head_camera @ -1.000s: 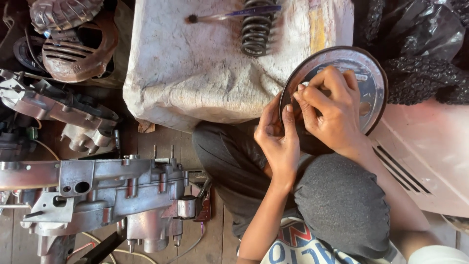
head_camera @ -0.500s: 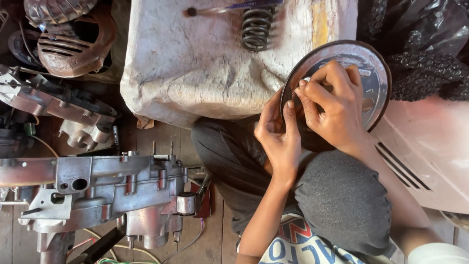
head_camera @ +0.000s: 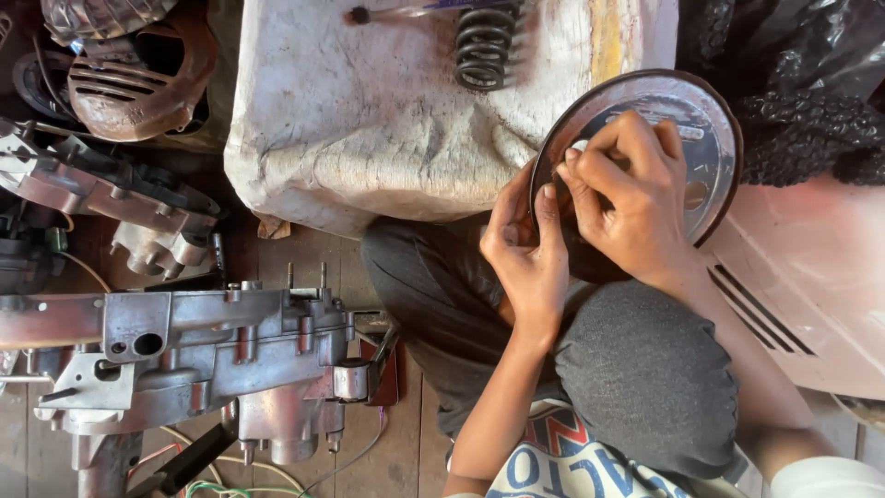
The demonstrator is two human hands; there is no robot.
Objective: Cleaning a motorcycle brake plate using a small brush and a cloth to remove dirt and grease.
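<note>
Holding round metal disc (head_camera: 687, 138) steady on knee, left hand (head_camera: 527, 251) gripping rim, right hand (head_camera: 631, 198) pinching something tiny.

One round metal disc (head_camera: 701, 138), one coil spring (head_camera: 484, 46), two hands, and perhaps three engine casings.

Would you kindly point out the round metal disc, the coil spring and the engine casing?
round metal disc (head_camera: 705, 138), head view, on its bare shiny face.
coil spring (head_camera: 481, 51), head view, on its middle coils.
engine casing (head_camera: 212, 346), head view, on its grey side wall.
</note>
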